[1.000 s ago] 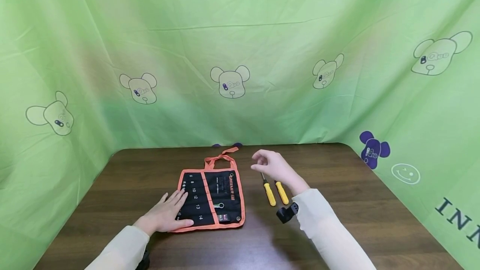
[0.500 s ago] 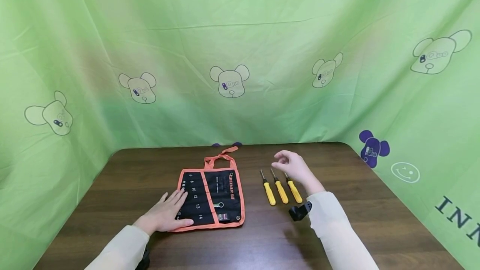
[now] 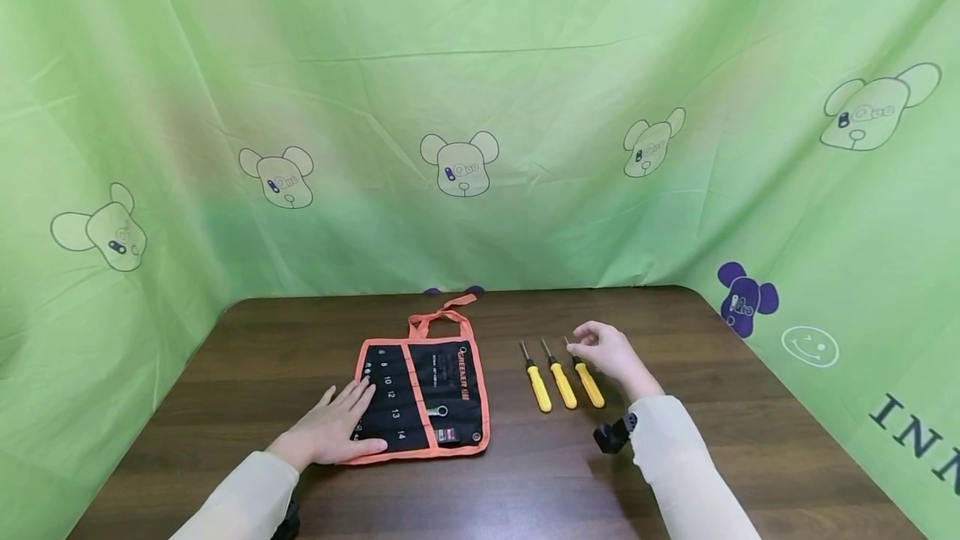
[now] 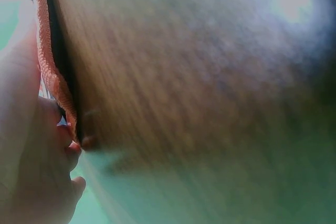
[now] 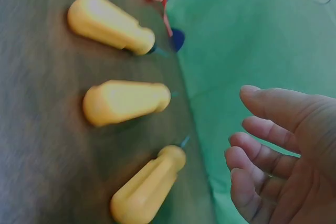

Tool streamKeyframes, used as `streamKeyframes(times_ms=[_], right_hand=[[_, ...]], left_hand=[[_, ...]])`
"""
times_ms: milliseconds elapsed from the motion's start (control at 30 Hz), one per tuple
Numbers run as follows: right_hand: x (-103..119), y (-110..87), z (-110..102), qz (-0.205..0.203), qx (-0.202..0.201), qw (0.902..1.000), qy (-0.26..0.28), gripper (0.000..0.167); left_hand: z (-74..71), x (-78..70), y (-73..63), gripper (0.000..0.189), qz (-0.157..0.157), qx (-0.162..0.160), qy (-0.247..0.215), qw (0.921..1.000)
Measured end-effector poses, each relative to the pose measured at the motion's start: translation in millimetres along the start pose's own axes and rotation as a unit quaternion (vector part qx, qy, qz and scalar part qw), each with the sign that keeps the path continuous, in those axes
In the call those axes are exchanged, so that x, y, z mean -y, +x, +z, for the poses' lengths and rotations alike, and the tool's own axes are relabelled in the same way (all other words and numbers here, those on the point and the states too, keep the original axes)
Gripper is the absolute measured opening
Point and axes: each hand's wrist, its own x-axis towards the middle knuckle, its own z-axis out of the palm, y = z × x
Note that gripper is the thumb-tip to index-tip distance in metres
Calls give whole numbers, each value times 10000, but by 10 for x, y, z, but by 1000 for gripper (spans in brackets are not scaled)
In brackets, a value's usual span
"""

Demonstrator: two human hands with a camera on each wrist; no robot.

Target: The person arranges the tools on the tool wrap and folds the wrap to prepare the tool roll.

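Note:
My left hand [image 3: 333, 427] rests with spread fingers on the left part of a black tool pouch [image 3: 457, 373] edged in orange, lying flat on the table. A wrench's ring end [image 3: 441, 411] shows at one of its pockets. To the right, three yellow-handled screwdrivers lie side by side: a left one [image 3: 538, 390], a middle one [image 3: 562, 386] and a right one [image 3: 589, 386]. My right hand [image 3: 611, 352] hovers by the right screwdriver's shaft, partly covering it in the head view. In the right wrist view its fingers [image 5: 252, 156] are loosely bent, with nothing between them and the thumb.
The brown wooden table [image 3: 720, 440] has a green printed curtain [image 3: 555, 223] behind it and on both sides. An orange tie strap [image 3: 442, 319] extends from the pouch's far edge. Each wrist carries a black camera, the right one [image 3: 613, 433] plainly visible.
My right hand has moved to the right, from over the left screwdriver past the middle one to the right one, and slightly lower. The left hand, pouch and screwdrivers have stayed put.

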Motion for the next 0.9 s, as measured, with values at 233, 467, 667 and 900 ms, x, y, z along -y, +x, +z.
streamKeyframes(times_ms=[233, 467, 667, 900], right_hand=[[-174, -62, 21, 475, 412, 9980, -13, 34], [-268, -82, 52, 736, 739, 9944, -152, 33], [-311, -83, 73, 823, 776, 9933, -242, 33], [-322, -90, 68, 814, 692, 9941, -202, 31]], left_hand=[[10, 2, -7, 94, 17, 10, -8, 10000], [5, 6, -12, 94, 29, -15, -20, 10000], [-13, -4, -3, 94, 10, 13, -2, 10000], [-39, -20, -11, 93, 39, 25, -41, 10000]])
